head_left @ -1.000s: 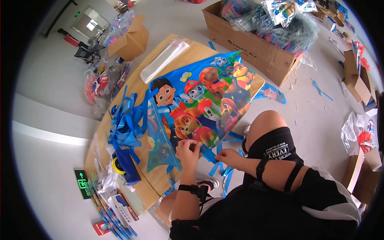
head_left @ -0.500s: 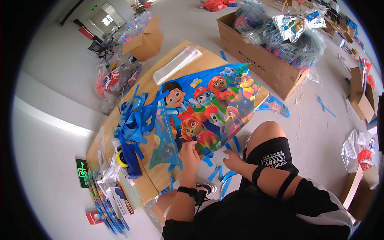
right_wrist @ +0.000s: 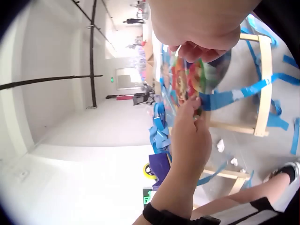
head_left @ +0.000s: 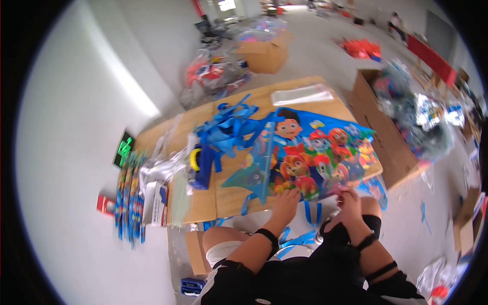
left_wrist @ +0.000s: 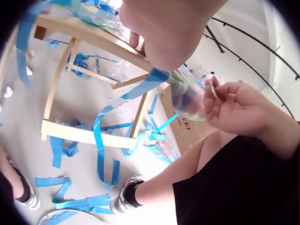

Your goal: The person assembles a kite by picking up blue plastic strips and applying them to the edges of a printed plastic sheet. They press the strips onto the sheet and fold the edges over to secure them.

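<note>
A glossy plastic sheet printed with cartoon dogs and a boy [head_left: 317, 147] lies over the table's near right part. My left hand [head_left: 287, 201] rests its fingers along the sheet's near edge. From below, a blue plastic strip [left_wrist: 107, 112] hangs down beside that hand. At the sheet's near right corner is my right hand [head_left: 349, 202], its fingers curled. The left wrist view shows it pinching a thin whitish strip [left_wrist: 213, 87], with the sheet's drooping end [left_wrist: 183, 99] close by. What that strip is I cannot tell.
Tangled blue strips [head_left: 231, 127] and a blue tape dispenser [head_left: 203, 168] are on the wooden table [head_left: 229, 199]. Clear sleeves [head_left: 301, 95] lie at its far edge. A large carton [head_left: 378, 127] of bagged goods stands right. Blue offcuts [left_wrist: 77, 202] litter the floor by my feet.
My head view has swung left. Earlier the hands were together at a blue strip; now the right hand is farther right, at the sheet's corner, while the left stays at its near edge.
</note>
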`<state>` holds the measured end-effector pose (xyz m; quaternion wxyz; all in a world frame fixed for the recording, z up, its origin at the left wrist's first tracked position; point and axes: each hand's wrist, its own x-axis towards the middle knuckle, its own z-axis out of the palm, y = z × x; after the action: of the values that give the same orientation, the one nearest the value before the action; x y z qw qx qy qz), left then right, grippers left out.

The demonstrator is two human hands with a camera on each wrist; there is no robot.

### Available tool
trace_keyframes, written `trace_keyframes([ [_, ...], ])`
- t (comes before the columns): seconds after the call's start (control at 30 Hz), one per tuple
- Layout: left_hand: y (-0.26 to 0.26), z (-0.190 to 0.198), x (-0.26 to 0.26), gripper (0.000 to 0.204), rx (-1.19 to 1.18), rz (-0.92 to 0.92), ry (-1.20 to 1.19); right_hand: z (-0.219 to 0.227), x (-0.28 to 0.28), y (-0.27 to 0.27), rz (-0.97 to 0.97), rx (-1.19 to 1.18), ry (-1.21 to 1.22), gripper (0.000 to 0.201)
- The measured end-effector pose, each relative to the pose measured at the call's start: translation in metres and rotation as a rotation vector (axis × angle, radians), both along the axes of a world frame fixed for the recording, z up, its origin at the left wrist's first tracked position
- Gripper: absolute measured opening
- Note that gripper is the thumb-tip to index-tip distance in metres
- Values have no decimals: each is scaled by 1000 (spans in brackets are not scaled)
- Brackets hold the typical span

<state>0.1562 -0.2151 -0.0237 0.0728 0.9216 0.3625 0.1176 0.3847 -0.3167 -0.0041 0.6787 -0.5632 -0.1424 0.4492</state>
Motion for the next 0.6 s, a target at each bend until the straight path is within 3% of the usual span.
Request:
trace_keyframes([
  [0.13, 8, -3, -9, 42, -82, 14, -24, 46, 30, -25, 141, -130, -362, 15],
  [0.2, 10, -13, -17, 43, -99, -49, -105, 41, 50, -34, 192, -128, -517, 16],
  [0.27, 16, -26, -24, 43, -132, -64, -227, 38, 62, -42, 214, -152, -623, 18],
  [0.33, 20, -25, -37, 45, -256, -36, -620, 35, 69, -50, 241, -251, -628, 17],
  [0.37, 24, -24, -45, 45, -252, -31, -626, 37, 67, -55, 245, -269, -609, 16],
  [0.43, 37, -16, -70, 41, -325, 51, -851, 22, 70, -60, 265, -258, -630, 15],
  [0.5, 53, -13, -95, 35, -217, 258, -754, 10, 71, -64, 274, -218, -660, 13],
  [0.6, 80, -22, -131, 32, -209, 444, -856, 9, 73, -66, 248, -121, -555, 13],
])
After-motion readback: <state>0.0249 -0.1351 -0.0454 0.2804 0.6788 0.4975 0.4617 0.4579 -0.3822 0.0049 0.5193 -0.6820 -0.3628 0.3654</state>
